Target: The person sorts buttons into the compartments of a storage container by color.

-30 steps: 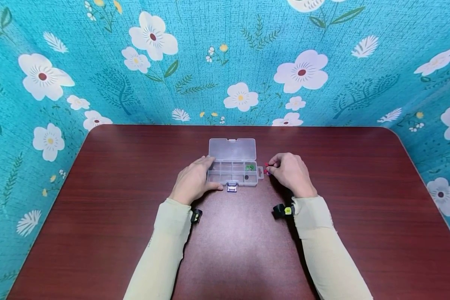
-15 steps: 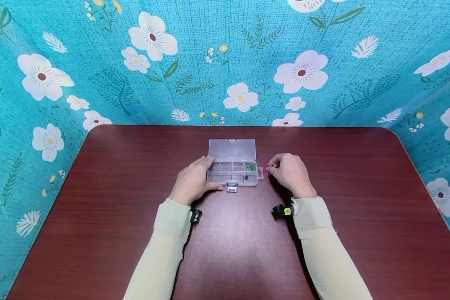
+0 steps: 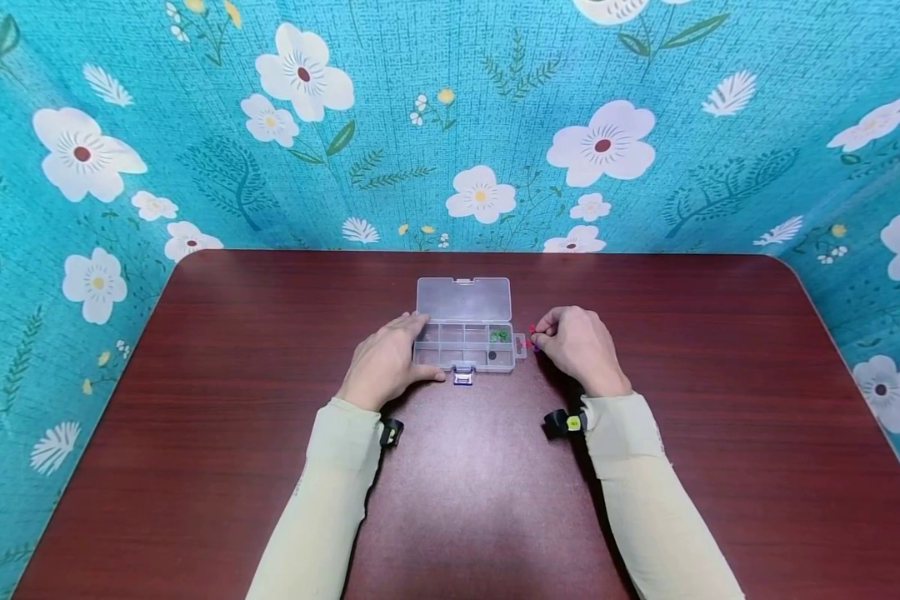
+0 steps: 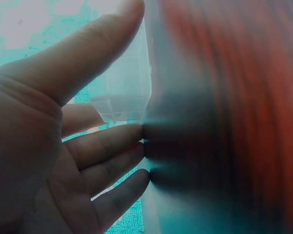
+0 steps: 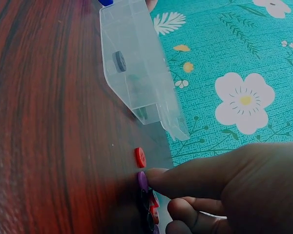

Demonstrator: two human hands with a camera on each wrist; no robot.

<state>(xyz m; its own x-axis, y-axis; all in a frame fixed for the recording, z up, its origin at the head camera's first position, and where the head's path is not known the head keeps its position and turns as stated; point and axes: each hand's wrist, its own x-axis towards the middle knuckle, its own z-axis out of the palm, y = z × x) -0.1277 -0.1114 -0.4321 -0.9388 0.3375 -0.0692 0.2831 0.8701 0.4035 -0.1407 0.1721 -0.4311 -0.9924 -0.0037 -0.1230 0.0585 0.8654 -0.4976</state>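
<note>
A clear plastic compartment box (image 3: 452, 356) stands on the table with its lid (image 3: 463, 300) raised at the back. My left hand (image 3: 386, 358) rests at the box's left end, thumb along the front and fingers behind. In the left wrist view its fingers (image 4: 112, 141) lie fairly straight. My right hand (image 3: 579, 343) is beside the box's right end, over a small cluster of buttons. In the right wrist view, its thumb tip is right at a purple button (image 5: 143, 181), with the other fingers curled below. Whether they pinch a button I cannot tell. A red button (image 5: 140, 157) lies nearer the box.
Green buttons (image 3: 500, 335) fill the back right compartment, and a dark button (image 3: 492, 355) lies in front of them. A hanging tab (image 3: 521, 346) juts from the box's right end. The front latch (image 3: 462, 377) hangs down. A floral cloth (image 3: 480, 150) closes off the table's back.
The right fingertips shift only slightly among the buttons. A red button seen at the box's tab half a second ago now shows just right of it. The left hand keeps its place.
</note>
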